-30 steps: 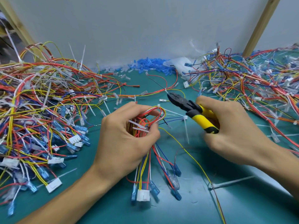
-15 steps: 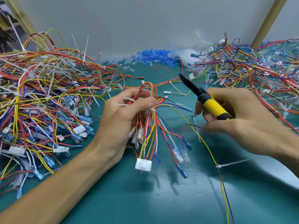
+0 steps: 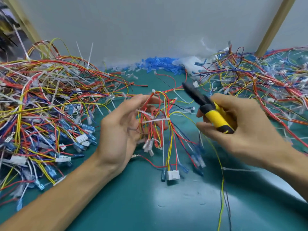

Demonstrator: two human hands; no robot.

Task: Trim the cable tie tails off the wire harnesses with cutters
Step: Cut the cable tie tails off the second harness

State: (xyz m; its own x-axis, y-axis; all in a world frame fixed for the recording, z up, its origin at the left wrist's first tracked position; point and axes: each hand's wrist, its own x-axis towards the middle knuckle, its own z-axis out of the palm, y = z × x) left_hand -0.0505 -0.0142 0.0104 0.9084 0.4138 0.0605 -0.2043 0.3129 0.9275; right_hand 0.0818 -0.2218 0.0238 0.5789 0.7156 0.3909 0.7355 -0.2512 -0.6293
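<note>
Bright, even light falls from overhead. Below the fingers [image 3: 208,127] of the right hand [image 3: 246,135], a pale glare sheens the green bench [image 3: 126,205], and soft shadows lie beneath both forearms. The cutters [image 3: 215,114] smear at their black nose, beyond the fingers. The wire harness [image 3: 170,130] in the left hand [image 3: 116,130] is soft too. Wooden posts [image 3: 275,25] lean at the frame's edges, and the far-left corner is streaked.
</note>
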